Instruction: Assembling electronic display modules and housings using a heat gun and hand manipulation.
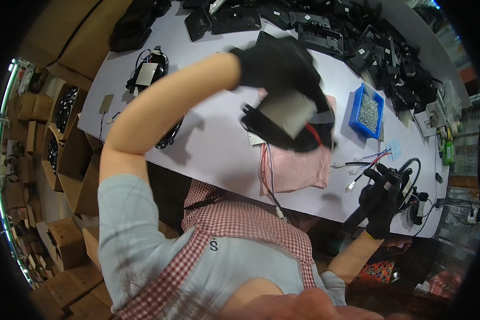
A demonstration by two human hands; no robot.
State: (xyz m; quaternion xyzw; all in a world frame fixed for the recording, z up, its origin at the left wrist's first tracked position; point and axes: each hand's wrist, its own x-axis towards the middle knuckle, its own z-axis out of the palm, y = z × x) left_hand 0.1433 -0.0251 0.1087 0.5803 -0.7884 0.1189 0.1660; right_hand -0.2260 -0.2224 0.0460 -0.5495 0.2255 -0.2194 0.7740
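Observation:
My left hand (pixel 277 64), in a black glove and blurred, is closed on the upper edge of a black plastic housing (pixel 304 140). A pale metal plate (pixel 289 114) and a red wire (pixel 313 134) show on the housing, tilted above a pink cloth (pixel 304 170). Red and bluish wires (pixel 266 170) with a white connector (pixel 280 213) hang over the table's near edge. At the right, my right hand (pixel 383 200), also black-gloved, is closed around what looks like a dark corded electric screwdriver (pixel 356 217), partly hidden by the fingers and smeared by motion.
A blue bin of screws (pixel 369 111) stands right of the cloth, with loose wires (pixel 370 166) nearer me. Black housings (pixel 368 53) are heaped along the far edge. Two part-built units lie left, one a black unit with a plate (pixel 146 74). Cardboard boxes (pixel 77 170) stand beyond the left edge.

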